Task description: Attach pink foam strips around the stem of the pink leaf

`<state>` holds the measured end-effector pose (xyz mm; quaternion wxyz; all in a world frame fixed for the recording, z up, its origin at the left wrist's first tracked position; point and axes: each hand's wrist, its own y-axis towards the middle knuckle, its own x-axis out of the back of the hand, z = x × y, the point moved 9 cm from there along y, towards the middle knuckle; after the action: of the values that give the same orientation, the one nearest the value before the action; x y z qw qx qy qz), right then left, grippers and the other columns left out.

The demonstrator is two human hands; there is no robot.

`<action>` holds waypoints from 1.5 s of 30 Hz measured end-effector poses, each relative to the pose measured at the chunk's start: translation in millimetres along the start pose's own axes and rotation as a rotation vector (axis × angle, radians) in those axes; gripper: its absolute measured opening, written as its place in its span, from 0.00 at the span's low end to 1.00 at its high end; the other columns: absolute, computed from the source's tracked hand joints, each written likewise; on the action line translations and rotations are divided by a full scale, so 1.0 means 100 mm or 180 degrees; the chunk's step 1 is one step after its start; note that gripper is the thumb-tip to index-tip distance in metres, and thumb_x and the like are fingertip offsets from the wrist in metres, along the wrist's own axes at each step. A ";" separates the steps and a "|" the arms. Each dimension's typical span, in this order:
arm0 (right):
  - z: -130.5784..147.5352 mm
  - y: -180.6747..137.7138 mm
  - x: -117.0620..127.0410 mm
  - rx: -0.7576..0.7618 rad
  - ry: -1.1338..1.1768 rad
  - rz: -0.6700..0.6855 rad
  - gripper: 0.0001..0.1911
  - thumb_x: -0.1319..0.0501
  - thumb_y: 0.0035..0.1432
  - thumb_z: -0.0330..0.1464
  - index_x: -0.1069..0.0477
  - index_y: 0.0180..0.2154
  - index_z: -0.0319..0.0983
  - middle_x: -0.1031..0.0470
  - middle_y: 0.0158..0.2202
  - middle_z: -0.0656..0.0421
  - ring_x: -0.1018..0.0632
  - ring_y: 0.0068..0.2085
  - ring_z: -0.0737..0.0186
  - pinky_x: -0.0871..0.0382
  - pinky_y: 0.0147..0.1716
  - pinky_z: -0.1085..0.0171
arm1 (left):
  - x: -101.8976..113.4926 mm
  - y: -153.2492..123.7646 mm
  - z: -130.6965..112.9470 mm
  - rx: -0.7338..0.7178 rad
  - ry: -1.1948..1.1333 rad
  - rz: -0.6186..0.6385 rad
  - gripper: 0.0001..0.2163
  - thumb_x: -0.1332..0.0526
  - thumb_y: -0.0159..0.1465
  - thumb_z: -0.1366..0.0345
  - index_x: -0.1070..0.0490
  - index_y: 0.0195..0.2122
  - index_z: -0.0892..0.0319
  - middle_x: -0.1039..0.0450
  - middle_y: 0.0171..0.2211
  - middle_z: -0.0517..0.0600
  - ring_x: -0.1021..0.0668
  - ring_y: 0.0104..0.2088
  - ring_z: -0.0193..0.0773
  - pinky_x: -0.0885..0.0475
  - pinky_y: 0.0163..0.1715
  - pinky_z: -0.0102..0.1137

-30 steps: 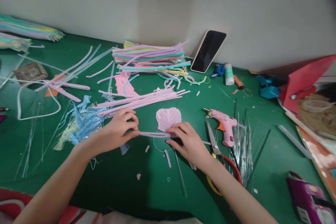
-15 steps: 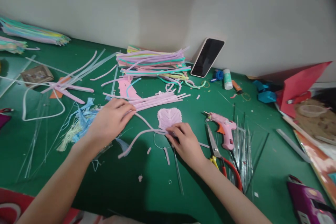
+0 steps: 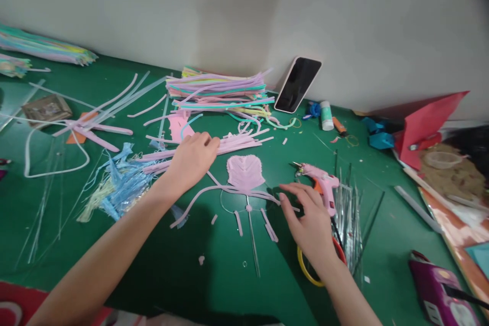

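Note:
My left hand (image 3: 194, 158) is over a row of loose pink pipe cleaners (image 3: 244, 143), its fingers curled down and the tips hidden. From under it a strand runs towards the base of a flat pink pipe-cleaner petal (image 3: 245, 172). Two long pink pipe cleaners (image 3: 208, 191) lie crosswise below this petal. A clear thin stem with a small pink knob (image 3: 249, 208) points down from there. My right hand (image 3: 307, 211), thumb and fingers apart, hovers by the strands' right end and partly covers the scissors (image 3: 305, 267).
A pink glue gun (image 3: 321, 181) and silvery strips (image 3: 351, 214) lie right of my right hand. Bundled pastel pipe cleaners (image 3: 219, 86) and a leaning phone (image 3: 298, 84) stand at the back. Blue tassels (image 3: 128, 183) lie left; pink offcuts (image 3: 269, 225) are scattered in front.
My right hand has let go at the petal's base and moved right, over the scissors. My left hand has shifted right and slightly up, onto the loose pink pipe cleaners.

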<state>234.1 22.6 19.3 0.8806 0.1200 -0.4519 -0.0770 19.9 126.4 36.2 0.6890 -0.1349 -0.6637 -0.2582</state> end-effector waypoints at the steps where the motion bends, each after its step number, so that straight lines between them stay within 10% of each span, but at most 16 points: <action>1: -0.02 -0.02 0.03 -0.0075 0.0052 -0.0016 0.10 0.43 0.62 0.35 0.27 0.43 0.41 0.26 0.42 0.52 0.27 0.46 0.52 0.31 0.44 0.52 | 0.07 -0.01 0.03 0.0073 -0.0134 -0.0016 0.11 0.51 0.68 0.69 0.29 0.40 0.64 0.29 0.33 0.56 0.26 0.33 0.44 0.33 0.32 0.36; 7: 0.15 -0.04 -0.18 -0.0863 0.1567 0.0525 0.12 0.39 0.59 0.39 0.24 0.43 0.43 0.22 0.38 0.56 0.23 0.38 0.59 0.28 0.36 0.60 | 0.49 -0.15 -0.26 -0.0136 -0.0942 -0.0345 0.11 0.50 0.69 0.65 0.28 0.41 0.59 0.28 0.35 0.51 0.26 0.32 0.38 0.34 0.30 0.31; 13: 0.26 -0.04 -0.37 -0.1609 0.3070 0.0605 0.13 0.37 0.58 0.42 0.21 0.39 0.40 0.22 0.28 0.58 0.26 0.26 0.66 0.31 0.24 0.67 | 0.49 -0.40 -0.81 -0.0796 -0.1581 -0.0033 0.09 0.48 0.69 0.65 0.29 0.43 0.54 0.28 0.34 0.46 0.26 0.30 0.31 0.36 0.26 0.24; 20: -0.31 -0.13 -0.04 -0.2120 0.3184 -0.0176 0.12 0.34 0.55 0.41 0.22 0.33 0.39 0.22 0.28 0.56 0.26 0.26 0.67 0.30 0.24 0.68 | 0.45 -0.60 -0.39 -0.0177 -0.1967 -0.0184 0.08 0.48 0.69 0.65 0.29 0.40 0.58 0.27 0.35 0.47 0.25 0.33 0.32 0.32 0.31 0.25; 28: -0.10 -0.23 -0.27 -0.1752 0.2785 0.0683 0.09 0.34 0.56 0.40 0.22 0.36 0.43 0.21 0.30 0.60 0.22 0.30 0.67 0.27 0.31 0.69 | 0.18 -0.68 -0.56 -0.0342 -0.2112 0.0167 0.08 0.48 0.70 0.64 0.30 0.41 0.57 0.27 0.36 0.49 0.25 0.36 0.36 0.30 0.35 0.30; 34: -0.28 -0.26 -0.14 -0.1965 0.2720 0.0039 0.12 0.37 0.58 0.42 0.25 0.36 0.41 0.21 0.30 0.58 0.21 0.30 0.64 0.26 0.30 0.67 | -0.14 -0.73 -0.28 -0.0170 -0.1283 0.0243 0.14 0.42 0.66 0.63 0.33 0.53 0.57 0.31 0.53 0.55 0.32 0.56 0.49 0.36 0.54 0.46; 45: -0.47 -0.31 -0.01 -0.2010 0.2618 -0.0413 0.14 0.38 0.59 0.43 0.27 0.41 0.41 0.21 0.37 0.56 0.21 0.35 0.62 0.26 0.33 0.65 | -0.21 -0.60 -0.24 -0.0264 -0.1290 0.0243 0.10 0.49 0.70 0.67 0.29 0.37 0.61 0.28 0.36 0.53 0.29 0.41 0.43 0.33 0.42 0.40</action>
<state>270.7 0.0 -16.7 0.9720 -0.1034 -0.0151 -0.2104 8.9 67.8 4.1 0.5445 -0.2374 -0.7719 -0.2266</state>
